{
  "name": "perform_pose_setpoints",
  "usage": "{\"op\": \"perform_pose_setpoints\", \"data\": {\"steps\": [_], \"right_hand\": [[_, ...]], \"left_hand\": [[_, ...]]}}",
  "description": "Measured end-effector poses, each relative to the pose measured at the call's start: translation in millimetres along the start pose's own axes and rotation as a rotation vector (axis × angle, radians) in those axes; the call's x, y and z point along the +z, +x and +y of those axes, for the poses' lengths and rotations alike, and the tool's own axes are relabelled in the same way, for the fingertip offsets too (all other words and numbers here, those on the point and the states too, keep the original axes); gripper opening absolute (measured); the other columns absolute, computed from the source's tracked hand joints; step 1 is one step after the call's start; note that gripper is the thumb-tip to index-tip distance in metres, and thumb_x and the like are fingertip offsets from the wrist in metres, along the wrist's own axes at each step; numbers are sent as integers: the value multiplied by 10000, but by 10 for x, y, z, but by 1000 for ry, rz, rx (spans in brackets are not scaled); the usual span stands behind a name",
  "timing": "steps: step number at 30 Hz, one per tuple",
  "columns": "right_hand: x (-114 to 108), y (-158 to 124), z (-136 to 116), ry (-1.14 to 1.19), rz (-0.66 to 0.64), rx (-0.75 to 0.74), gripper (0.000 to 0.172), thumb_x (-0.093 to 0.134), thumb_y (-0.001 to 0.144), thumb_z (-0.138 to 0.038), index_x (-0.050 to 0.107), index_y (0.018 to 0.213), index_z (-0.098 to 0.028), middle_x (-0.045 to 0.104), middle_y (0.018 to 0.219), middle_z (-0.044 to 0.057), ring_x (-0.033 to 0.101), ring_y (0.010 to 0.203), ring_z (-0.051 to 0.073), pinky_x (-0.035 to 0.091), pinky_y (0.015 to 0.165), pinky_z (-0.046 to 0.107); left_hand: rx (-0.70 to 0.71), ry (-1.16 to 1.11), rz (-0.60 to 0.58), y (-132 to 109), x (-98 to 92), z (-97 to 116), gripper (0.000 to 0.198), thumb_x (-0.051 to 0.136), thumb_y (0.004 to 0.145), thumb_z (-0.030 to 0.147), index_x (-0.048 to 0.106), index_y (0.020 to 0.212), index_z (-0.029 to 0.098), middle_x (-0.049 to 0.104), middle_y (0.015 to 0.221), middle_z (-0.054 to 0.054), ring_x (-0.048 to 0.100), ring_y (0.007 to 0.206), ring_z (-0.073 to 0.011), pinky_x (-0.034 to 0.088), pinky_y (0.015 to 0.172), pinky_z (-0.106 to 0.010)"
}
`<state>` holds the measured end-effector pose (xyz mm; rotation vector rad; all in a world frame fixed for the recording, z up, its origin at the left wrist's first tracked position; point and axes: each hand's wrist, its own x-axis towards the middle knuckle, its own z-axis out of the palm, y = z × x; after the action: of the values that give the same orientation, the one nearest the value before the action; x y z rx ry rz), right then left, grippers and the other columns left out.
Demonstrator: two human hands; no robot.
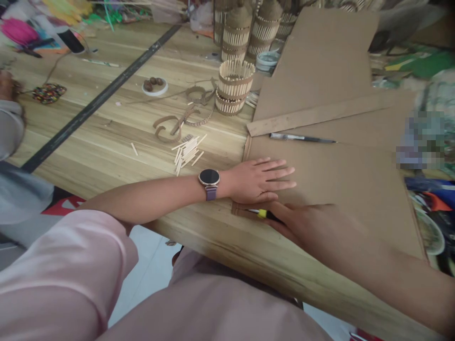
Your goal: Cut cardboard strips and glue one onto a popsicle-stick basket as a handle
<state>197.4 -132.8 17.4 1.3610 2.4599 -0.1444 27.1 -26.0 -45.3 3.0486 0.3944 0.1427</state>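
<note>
My left hand (261, 180) lies flat on a large sheet of cardboard (337, 175), its fingers spread, with a watch on the wrist. Just below it, my right hand (302, 220) is closed around a yellow and black craft knife (262, 213). The knife's blade points left, at the near left corner of the cardboard; whether it touches the board I cannot tell. A narrow cardboard strip (305, 117) and a pen (302, 138) lie farther up on the sheet.
Left of the cardboard are loose wooden sticks (188, 152), curled brown strips (167, 129) and a stick-built cylinder (234, 87). Taller stick structures (236, 31) stand behind. A white lid (155, 87) holds brown balls. Another person's sleeve (10, 128) shows at the left edge.
</note>
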Motion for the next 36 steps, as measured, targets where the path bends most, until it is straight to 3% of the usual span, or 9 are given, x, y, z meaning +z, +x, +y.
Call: {"op": "perform_pose_setpoints", "data": {"steps": [5,15,20,23,26,33,36], "right_hand": [[-53,240,-257,-181,-124,37,394,393,1029,-432,632,1106,-129,648,617,34,602,458,188,118,408,289],[-76,241,-243,-263,-179,22,424,361,1045,-439,627,1156,-128,667,650,40,661,506,215,106,395,295],[-135,221,-310,-272,-208,12,234,463,958,-155,645,1106,-151,732,825,89,669,521,194,147,389,279],[-237,213,-378,-288,-194,-14,383,493,802,3,649,1120,-143,740,948,124,677,558,193,184,389,272],[-344,238,-427,-271,-196,-24,437,504,730,22,655,1118,-114,733,933,140,656,540,189,198,375,276],[-356,274,-411,-289,-313,-9,466,487,779,14,630,1191,-150,740,987,110,687,619,169,178,382,255],[-341,220,-382,-261,-313,34,486,493,768,26,637,1192,-162,739,868,91,685,574,185,190,377,253]], "left_hand": [[3,6,21,4,8,-9,506,402,1043,374,387,1532,246,309,1630,-59,262,1518,-244,232,1234,-418],[-7,18,-30,9,-41,8,514,366,1056,401,349,1548,256,272,1644,-50,235,1527,-242,209,1239,-414],[-14,2,-37,4,-58,11,512,354,1057,410,358,1545,255,276,1642,-49,229,1529,-239,205,1243,-418],[-9,-7,-48,3,-59,5,522,340,1059,420,334,1555,255,255,1649,-47,209,1534,-237,184,1247,-414],[0,-24,-50,5,-51,-5,525,339,1059,411,329,1558,249,251,1650,-53,200,1536,-244,166,1250,-411],[9,-19,-71,16,-44,-10,531,323,1061,421,318,1562,243,239,1654,-57,188,1539,-249,165,1247,-422],[4,-17,-61,14,-32,-8,527,324,1059,423,328,1558,254,245,1654,-42,197,1537,-243,157,1248,-414]]}}
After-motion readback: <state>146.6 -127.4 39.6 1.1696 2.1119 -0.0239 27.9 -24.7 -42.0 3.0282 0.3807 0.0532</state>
